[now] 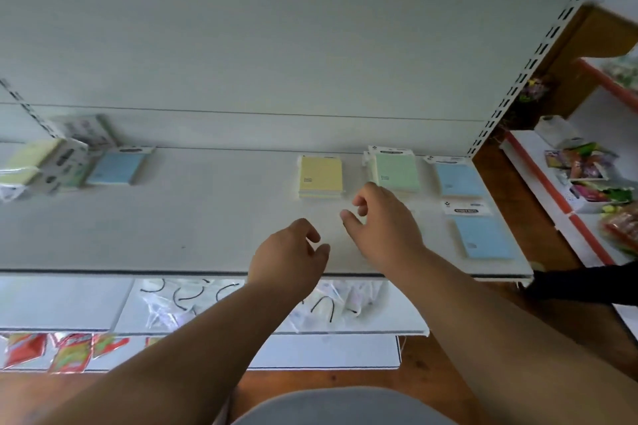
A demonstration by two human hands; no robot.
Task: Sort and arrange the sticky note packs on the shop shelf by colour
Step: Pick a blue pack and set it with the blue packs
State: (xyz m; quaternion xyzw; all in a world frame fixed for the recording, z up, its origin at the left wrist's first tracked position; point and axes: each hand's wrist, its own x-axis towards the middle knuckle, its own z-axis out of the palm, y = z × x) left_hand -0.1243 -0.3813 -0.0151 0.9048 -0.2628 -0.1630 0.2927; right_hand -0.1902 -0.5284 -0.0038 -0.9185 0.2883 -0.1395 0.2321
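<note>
Above the shelf (207, 235) front edge, left hand (288, 252) and right hand (383, 221) loosely curled, holding nothing, yellow pack (320, 176) just beyond

A yellow sticky note pack (320, 177) lies flat on the white shelf (207, 217), just beyond the left hand (288, 254). A green pack (395, 169) lies just past the right hand (379, 221). Two blue packs (459, 178) (481, 235) lie to that hand's right. Far to the left hand's left sits a jumbled cluster of yellow, green and blue packs (69, 159).
</note>
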